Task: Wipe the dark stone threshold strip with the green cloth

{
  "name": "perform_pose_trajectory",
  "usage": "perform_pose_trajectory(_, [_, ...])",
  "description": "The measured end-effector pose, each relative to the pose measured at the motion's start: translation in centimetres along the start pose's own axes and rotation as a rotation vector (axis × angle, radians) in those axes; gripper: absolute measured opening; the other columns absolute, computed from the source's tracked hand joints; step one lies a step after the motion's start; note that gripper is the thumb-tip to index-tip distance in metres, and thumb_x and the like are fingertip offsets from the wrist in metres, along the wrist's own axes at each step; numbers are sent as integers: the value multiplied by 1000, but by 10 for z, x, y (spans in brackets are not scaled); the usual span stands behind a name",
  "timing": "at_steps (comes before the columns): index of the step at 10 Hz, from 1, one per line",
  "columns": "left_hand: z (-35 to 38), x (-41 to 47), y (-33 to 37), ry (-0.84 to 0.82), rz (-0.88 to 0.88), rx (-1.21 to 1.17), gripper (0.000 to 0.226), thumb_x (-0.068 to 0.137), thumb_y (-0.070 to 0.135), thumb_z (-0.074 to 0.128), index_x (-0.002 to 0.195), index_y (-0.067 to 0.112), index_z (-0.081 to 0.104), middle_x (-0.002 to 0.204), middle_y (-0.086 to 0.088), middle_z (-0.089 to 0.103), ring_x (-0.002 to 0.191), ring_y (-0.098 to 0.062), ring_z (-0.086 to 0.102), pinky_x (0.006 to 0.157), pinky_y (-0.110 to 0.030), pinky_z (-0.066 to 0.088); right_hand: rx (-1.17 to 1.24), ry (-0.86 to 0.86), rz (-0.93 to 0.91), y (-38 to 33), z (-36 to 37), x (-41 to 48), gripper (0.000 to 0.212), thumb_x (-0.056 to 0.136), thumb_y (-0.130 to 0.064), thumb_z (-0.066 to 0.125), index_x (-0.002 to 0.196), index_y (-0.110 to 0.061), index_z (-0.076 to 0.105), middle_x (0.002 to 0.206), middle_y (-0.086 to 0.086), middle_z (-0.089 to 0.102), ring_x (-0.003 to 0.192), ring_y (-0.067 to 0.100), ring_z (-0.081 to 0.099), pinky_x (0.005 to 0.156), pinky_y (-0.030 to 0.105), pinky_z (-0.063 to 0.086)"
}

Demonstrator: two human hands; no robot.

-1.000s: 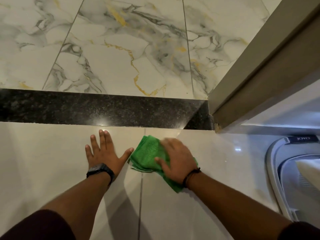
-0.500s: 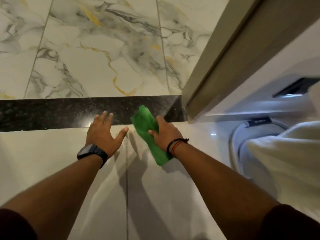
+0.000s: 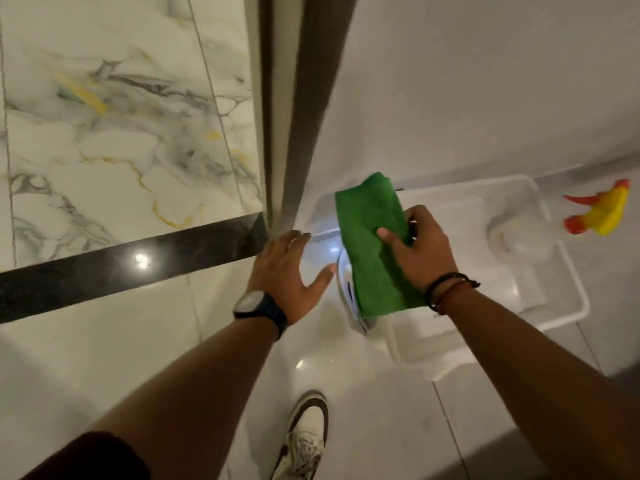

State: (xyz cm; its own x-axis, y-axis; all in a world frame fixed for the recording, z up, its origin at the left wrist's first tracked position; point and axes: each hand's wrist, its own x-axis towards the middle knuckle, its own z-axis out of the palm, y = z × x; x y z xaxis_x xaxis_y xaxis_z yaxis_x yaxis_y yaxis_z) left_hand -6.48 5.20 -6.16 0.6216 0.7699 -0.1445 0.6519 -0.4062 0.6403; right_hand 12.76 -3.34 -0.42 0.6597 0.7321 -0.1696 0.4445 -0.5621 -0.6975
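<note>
The dark stone threshold strip (image 3: 114,268) runs diagonally across the floor on the left, ending at the door frame. My right hand (image 3: 420,249) holds the folded green cloth (image 3: 372,244) up in the air, off the floor, over a white tray. The cloth hangs flat from my fingers, well right of the strip. My left hand (image 3: 285,268), with a black watch on the wrist, is spread open with fingers apart near the strip's right end; whether it touches the floor is unclear.
A grey door frame (image 3: 291,109) stands upright at the strip's right end. A white plastic tray (image 3: 561,271) sits on the floor against the wall. A red and yellow toy (image 3: 602,213) lies at the far right. My shoe (image 3: 306,434) is below.
My right hand has lifted the cloth off the floor and carried it right, away from the strip, over the tray. The view has swung right; my left hand shifted right too.
</note>
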Motion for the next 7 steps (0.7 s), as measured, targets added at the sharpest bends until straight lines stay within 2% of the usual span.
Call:
perform_pose_trajectory(1, [31,14,39,-35,86,8,81,78,66,48,142,16,41,151,-10,38,137,-27,31,112,-38,23,48,-33,115,42,-29,18,30,83,-32,68,89,-12,46,88,9,66,80,28,62,69,42,54])
perform_pose_trajectory(2, [68,23,60,-94,176,80,93,78,71,43,151,17,21,161,-6,13,146,-22,7,115,-35,2,67,-85,270,92,-30,25,33,82,-32,70,94,-10,49,91,14,66,84,34,64,72,45,55])
perform_pose_trajectory(3, [102,27,61,-167,252,235,100,80,74,36,153,16,2,161,-2,-10,146,-19,-18,115,-36,-13,-79,-118,413,134,-17,19,43,80,-36,71,103,-9,47,95,15,63,89,36,61,70,37,48])
perform_pose_trajectory(4, [114,26,58,-174,276,346,99,81,73,34,153,12,2,160,-4,-13,143,-22,-25,115,-37,-17,-479,57,233,152,-5,5,64,82,-49,63,125,-8,38,119,24,55,105,42,54,80,48,47])
perform_pose_trajectory(5, [108,27,57,-147,273,361,99,81,74,32,152,13,1,158,-3,-16,144,-21,-23,115,-37,-16,-842,-79,-123,149,8,-5,72,89,-60,34,146,-18,20,150,20,30,137,39,27,107,57,27])
perform_pose_trajectory(6, [85,24,57,-144,265,330,101,79,78,31,152,14,3,161,-3,-11,146,-21,-18,116,-37,-12,-879,-220,-158,141,13,-7,69,90,-62,16,149,-26,9,158,11,12,145,31,4,115,55,6])
perform_pose_trajectory(7, [46,18,48,-150,237,321,104,76,81,31,152,14,6,162,-4,-1,145,-18,-14,113,-35,-10,-787,-112,-86,108,4,-7,69,91,-59,18,147,-20,18,155,16,21,144,31,10,114,53,11])
